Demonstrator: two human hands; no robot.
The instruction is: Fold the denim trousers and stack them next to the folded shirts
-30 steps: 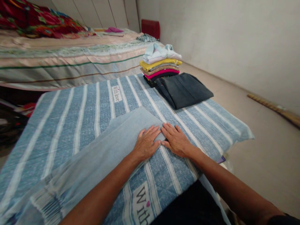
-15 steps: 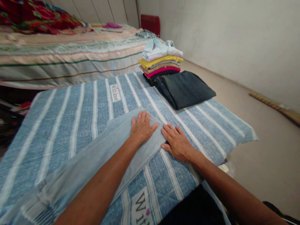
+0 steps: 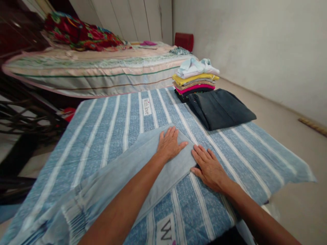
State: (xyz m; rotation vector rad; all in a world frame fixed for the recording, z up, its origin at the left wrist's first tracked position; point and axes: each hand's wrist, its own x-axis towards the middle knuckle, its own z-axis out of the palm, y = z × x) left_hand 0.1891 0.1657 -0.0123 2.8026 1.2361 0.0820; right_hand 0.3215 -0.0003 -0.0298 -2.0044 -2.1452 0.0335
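Blue-striped bedcover: stacked clothes and dark trousers already folded at far side; light-blue elastic-waist jeans laid lengthwise nearer, not yet compact, left hand flat upon them, right hand flat at their end, neither gripping.

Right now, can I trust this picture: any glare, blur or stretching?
Head view: soft indoor light, no strong glare on the pale denim trousers; head view: left hand and right hand fairly clear; head view: wide-angle stretching toward the edges, the brown strip on the floor looking soft at far right.
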